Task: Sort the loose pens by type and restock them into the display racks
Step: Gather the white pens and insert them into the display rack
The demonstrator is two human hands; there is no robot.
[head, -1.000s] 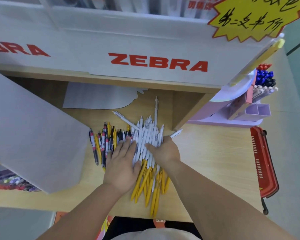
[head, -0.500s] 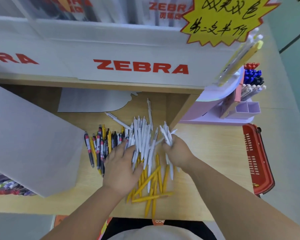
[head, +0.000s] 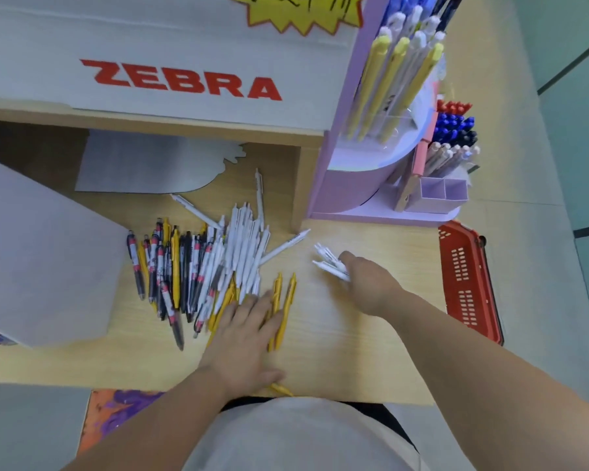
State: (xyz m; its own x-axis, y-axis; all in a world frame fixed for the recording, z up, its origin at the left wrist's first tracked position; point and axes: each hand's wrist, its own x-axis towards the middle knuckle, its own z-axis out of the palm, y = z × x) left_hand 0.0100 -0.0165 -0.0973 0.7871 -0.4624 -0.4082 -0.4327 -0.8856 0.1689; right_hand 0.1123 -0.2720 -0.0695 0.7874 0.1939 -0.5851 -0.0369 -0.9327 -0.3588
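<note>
Now left hand (head: pixel 249 338) lies flat, fingers straight and slightly spread, pressing yellow pens (head: pixel 284 307) on the table (head: pixel 347 351). Right hand (head: pixel 371 283) curls round a bunch of white pens (head: pixel 330 265), at 3 o'clock of the white pile (head: pixel 245 246). Dark pens (head: pixel 170 270) lie at 9 o'clock of that pile. Rack (head: pixel 340 188) stands at 12 o'clock of right hand, basket (head: pixel 466 283) at 3 o'clock.

My right hand (head: pixel 371 287) grips a bunch of white pens (head: pixel 330 263); my left hand (head: pixel 245 338) lies flat on yellow pens (head: pixel 284 304) nearer me
</note>
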